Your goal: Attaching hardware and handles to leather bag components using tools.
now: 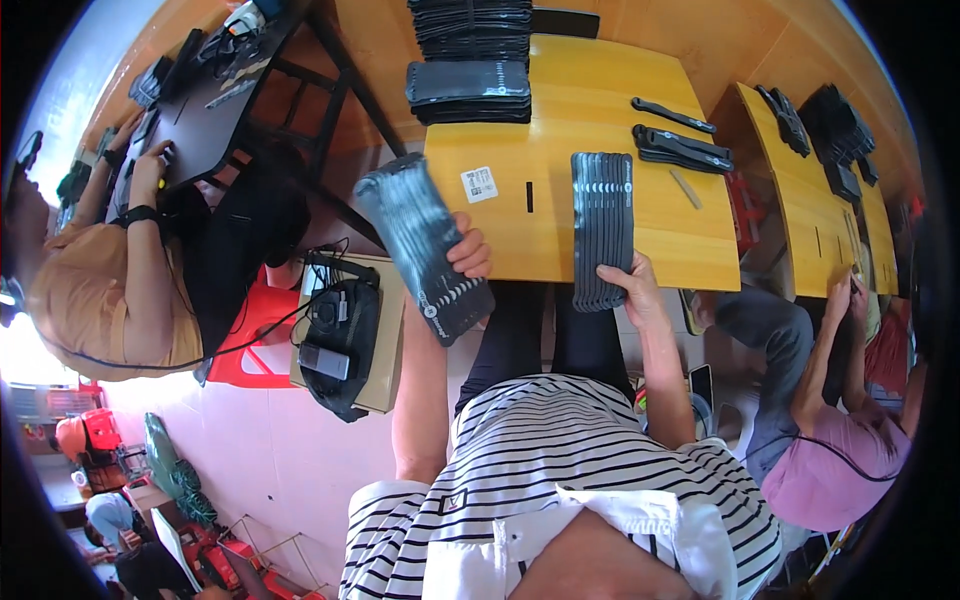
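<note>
My left hand is closed round a thick stack of long, flat black strips with rounded ends and white print. That stack is tilted in the air off the left front corner of the yellow table. My right hand grips the near end of a second bundle of black strips, its thumb on top. Those strips overlap side by side in a fan, mostly over the table, with the near end past its front edge. Several loose black strips lie to the right of this bundle.
Tall piles of black strips stand at the table's back left. A white label, a short black strip and a thin stick lie on the tabletop. A black bag sits at left. People work on both sides.
</note>
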A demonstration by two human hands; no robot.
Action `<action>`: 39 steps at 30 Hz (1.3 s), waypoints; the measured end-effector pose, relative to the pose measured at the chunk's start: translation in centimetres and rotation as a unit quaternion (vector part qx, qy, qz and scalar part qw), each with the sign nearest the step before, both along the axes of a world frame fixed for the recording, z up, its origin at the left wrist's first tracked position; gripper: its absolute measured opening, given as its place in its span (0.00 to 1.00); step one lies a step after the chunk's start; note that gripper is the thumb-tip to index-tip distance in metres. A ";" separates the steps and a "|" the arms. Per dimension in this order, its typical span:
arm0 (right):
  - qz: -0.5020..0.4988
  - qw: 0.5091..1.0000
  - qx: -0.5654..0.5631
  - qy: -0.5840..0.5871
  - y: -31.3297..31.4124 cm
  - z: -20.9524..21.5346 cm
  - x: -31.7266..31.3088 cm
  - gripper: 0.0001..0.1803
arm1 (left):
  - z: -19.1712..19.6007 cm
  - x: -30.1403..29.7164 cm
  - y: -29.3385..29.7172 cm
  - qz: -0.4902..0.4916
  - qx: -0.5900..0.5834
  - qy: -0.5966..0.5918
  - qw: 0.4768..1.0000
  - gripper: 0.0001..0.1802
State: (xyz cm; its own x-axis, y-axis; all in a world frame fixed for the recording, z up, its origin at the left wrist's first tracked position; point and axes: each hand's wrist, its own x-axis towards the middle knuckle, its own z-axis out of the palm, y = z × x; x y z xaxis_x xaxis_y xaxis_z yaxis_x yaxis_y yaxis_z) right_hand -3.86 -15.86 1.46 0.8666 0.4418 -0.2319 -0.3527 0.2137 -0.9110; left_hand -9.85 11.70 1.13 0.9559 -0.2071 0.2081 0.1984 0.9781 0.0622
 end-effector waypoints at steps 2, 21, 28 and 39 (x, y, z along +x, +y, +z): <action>-0.004 1.000 -0.004 0.008 -0.2 0.0 -0.1 0.14 | 0.7 0.2 -0.9 -0.040 -0.007 -0.008 0.999 0.12; -0.064 0.984 -0.150 -0.066 1.1 -0.9 1.0 0.22 | -0.6 -1.4 -0.2 0.171 0.228 0.172 0.943 0.33; -0.068 0.938 -0.275 -0.199 3.0 -1.5 5.6 0.29 | -1.3 -1.7 -0.7 0.241 0.205 0.215 0.924 0.29; -0.024 0.997 0.065 0.032 9.2 -0.8 -2.6 0.11 | -0.7 -0.9 -3.3 0.310 0.174 0.188 0.915 0.28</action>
